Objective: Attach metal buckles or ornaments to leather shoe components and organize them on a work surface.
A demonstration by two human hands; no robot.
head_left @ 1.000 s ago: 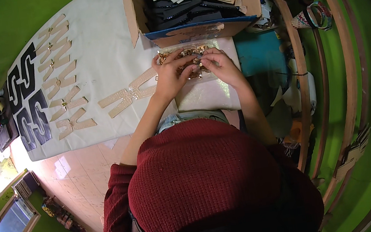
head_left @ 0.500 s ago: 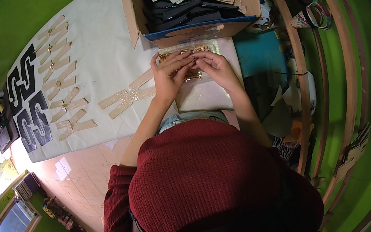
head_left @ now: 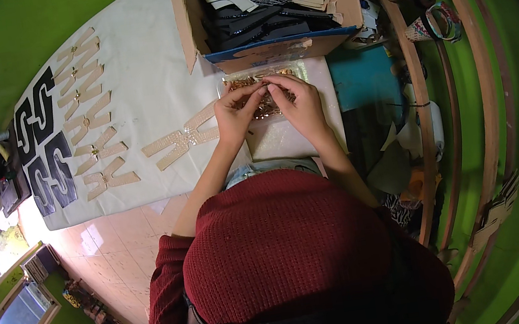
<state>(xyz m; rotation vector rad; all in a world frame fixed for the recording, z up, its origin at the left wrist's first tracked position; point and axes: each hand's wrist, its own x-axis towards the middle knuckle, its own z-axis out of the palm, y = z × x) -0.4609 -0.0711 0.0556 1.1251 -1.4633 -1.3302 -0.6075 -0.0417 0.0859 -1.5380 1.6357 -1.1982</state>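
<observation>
My left hand (head_left: 237, 113) and my right hand (head_left: 300, 104) meet over a clear plastic pack (head_left: 247, 71) of small gold-coloured metal pieces (head_left: 267, 108). Thumbs and forefingers of both hands are pinched together, tip to tip. Whatever sits between them is too small and too hidden to name. Just left of my left hand lies a beige textured strap piece (head_left: 188, 137), cut in an X shape, with a shiny middle. The pack rests on a pale, glossy square sheet (head_left: 293, 141) at the table's right end.
Several similar beige strap pieces (head_left: 106, 177) form a column on the white-covered table (head_left: 149, 65); some carry gold ornaments. Black S-shaped pieces (head_left: 48, 172) lie farther left. A cardboard box (head_left: 284, 52) of black and beige cut pieces stands beyond my hands. Wooden rails (head_left: 421, 106) run along the right.
My left hand's fingers, spread over the gold pieces before, have drawn in to a pinch against my right fingertips. More of the gold pieces shows now.
</observation>
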